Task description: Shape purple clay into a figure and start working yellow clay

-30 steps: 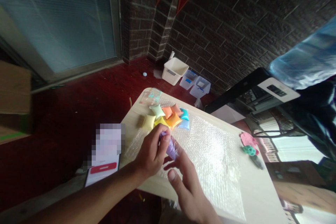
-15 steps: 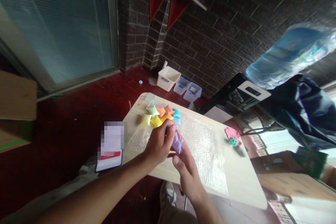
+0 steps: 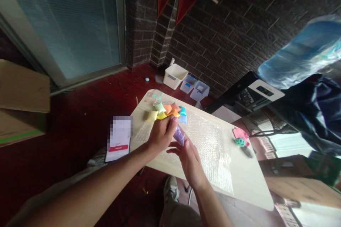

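Over the table's near half, a small purple packet (image 3: pixel 179 134) is held between both hands. My left hand (image 3: pixel 162 134) is closed on its upper end. My right hand (image 3: pixel 190 161) pinches the lower end with the thumb, its other fingers partly curled below. Just beyond my hands lie several small pillow-shaped packets: a pale yellow packet (image 3: pixel 151 116), a light green packet (image 3: pixel 159 108), an orange packet (image 3: pixel 167 109), a teal packet (image 3: pixel 182 110) and a light blue packet (image 3: pixel 182 118). My left hand partly hides the yellow ones.
Bubble wrap (image 3: pixel 210 149) covers much of the table (image 3: pixel 250 173). A pink item (image 3: pixel 239 133) with a green piece (image 3: pixel 239 142) lies at the right. A phone (image 3: pixel 118 149) is at the left. Bins (image 3: pixel 176 76) stand on the floor beyond; a cardboard box (image 3: pixel 23 88) is far left.
My right thumb has moved up onto the packet's lower end, and the right fingers have shifted under it. The whole view has shifted slightly as the head moved.
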`<state>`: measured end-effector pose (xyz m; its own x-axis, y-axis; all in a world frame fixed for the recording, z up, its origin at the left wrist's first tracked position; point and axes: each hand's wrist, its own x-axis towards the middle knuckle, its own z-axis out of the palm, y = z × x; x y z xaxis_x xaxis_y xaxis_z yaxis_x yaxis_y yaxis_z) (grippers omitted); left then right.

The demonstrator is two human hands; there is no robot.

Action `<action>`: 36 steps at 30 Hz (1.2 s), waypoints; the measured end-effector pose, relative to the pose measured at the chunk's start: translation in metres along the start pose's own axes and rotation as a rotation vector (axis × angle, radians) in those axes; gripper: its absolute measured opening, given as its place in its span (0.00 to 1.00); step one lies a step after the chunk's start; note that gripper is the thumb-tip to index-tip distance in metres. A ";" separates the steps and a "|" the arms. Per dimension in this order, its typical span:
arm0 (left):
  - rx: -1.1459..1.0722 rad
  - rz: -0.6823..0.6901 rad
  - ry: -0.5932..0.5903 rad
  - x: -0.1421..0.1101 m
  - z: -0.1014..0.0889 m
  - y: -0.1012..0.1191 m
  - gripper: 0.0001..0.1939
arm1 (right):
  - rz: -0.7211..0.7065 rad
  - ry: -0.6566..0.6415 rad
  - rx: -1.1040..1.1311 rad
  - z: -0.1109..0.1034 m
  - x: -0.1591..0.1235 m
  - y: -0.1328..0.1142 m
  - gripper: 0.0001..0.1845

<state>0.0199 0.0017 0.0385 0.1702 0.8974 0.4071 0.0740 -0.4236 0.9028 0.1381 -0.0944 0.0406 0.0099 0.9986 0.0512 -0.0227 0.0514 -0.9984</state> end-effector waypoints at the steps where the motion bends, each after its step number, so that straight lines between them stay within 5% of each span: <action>1: -0.046 0.002 0.008 0.006 0.000 0.001 0.22 | -0.009 -0.015 0.011 0.000 0.004 0.002 0.31; 7: -0.300 -0.057 -0.132 0.033 -0.002 -0.001 0.23 | -0.157 0.044 -0.168 -0.004 0.018 0.002 0.36; 14: -0.176 -0.115 -0.106 0.043 -0.011 -0.014 0.27 | -0.296 0.065 -0.453 -0.005 0.038 -0.003 0.33; 23: 0.065 -0.064 -0.068 0.041 -0.029 -0.026 0.30 | -0.097 0.173 0.280 0.023 0.064 0.014 0.21; 30: 0.184 -0.074 -0.079 0.037 -0.019 -0.024 0.29 | -0.057 0.343 0.137 0.019 0.060 0.016 0.16; 36: 0.177 -0.042 -0.089 0.040 -0.008 -0.019 0.27 | -0.013 0.316 0.330 0.016 0.062 0.013 0.20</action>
<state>0.0174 0.0466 0.0385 0.2491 0.9034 0.3491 0.2529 -0.4086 0.8770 0.1220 -0.0320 0.0314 0.3155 0.9489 0.0034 -0.3373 0.1155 -0.9343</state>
